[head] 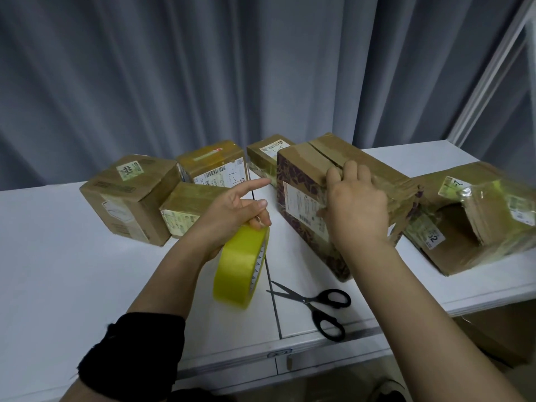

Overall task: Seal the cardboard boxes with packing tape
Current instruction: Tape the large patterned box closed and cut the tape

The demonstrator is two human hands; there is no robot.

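Note:
A large cardboard box (307, 169) with a purple patterned side and a white label stands in the middle of the white table (58, 256); its top flaps meet in a seam. My right hand (355, 198) lies on the box's top near edge, fingers bent over the seam and the thumb down the front face. My left hand (235, 210) holds a yellow roll of packing tape (240, 271) by its upper rim, index finger stretched out toward the box. The roll hangs just above the table, left of the box.
Black-handled scissors (316, 306) lie open near the table's front edge. Several smaller taped boxes (130, 198) stand at the back left. A torn box (464, 216) with a hole in its side lies at the right. Grey curtains hang behind.

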